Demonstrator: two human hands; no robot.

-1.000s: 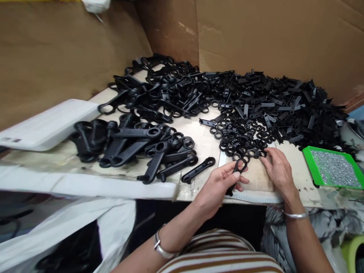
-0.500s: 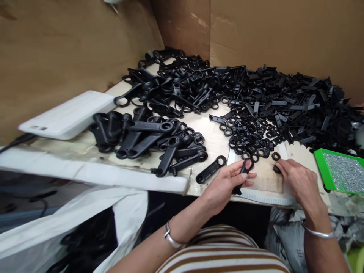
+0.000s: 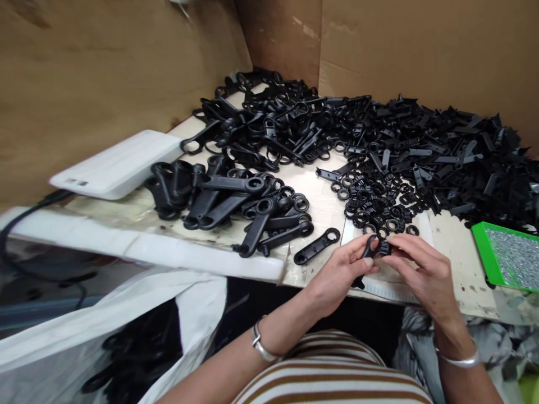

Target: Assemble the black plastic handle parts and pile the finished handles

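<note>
In my left hand (image 3: 337, 275) is a black plastic lever arm (image 3: 359, 274) with a round loop at its upper end, tilted over the table's front edge. Between thumb and fingertips, my right hand (image 3: 425, 269) pinches a small black ribbed ring (image 3: 383, 247) right beside that loop; whether the two touch I cannot tell. Just behind both hands lies a heap of similar black rings (image 3: 370, 193). A single black arm piece (image 3: 316, 247), hollow side up, rests left of my left hand.
Farther left are stacked black lever arms (image 3: 227, 196) and a white box with a cable (image 3: 122, 163). Heaped black parts (image 3: 446, 151) line the cardboard wall (image 3: 425, 50). A green tray (image 3: 484, 252) of small metal pieces stands right. Below the edge hangs a white bag (image 3: 197, 303) holding black parts.
My right hand has moved left from the table, bringing the small ring up to the loop of the lever arm. My left hand keeps its hold. The view has shifted slightly.
</note>
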